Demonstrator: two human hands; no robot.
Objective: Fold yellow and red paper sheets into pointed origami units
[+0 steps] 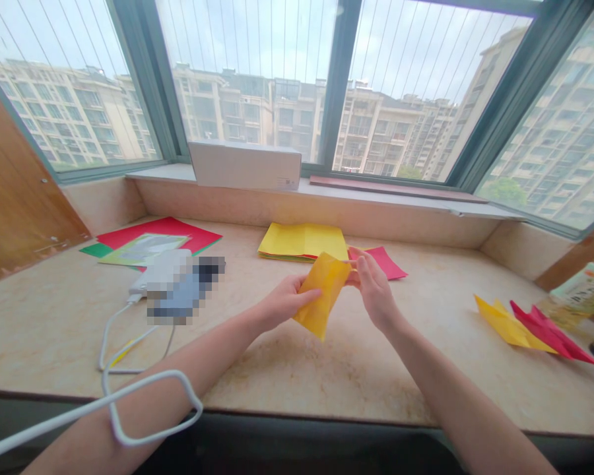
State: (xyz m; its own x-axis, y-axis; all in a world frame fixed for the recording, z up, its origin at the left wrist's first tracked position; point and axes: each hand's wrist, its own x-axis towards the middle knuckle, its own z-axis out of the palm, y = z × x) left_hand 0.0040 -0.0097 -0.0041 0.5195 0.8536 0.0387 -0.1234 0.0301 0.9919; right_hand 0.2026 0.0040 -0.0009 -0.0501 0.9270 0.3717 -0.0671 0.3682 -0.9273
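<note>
A folded piece of yellow paper (325, 290) is held tilted above the stone counter. My left hand (288, 300) grips it from the left, thumb across its front and the other fingers hidden behind. At its upper right edge my right hand (373, 287) is closed, fingertips pinching the paper's border. Just beyond lies a stack of yellow sheets (301, 239) with red and green edges showing beneath. A red sheet (387, 262) lies partly hidden behind my right hand.
Left are red sheets (163, 227), a clear packet (151, 249), a white power bank (161, 272) and a blurred-out device (183, 293). A white cable (148, 386) crosses my left forearm. Folded yellow (512, 326) and red papers (549, 330) lie right, near a bottle (581, 290).
</note>
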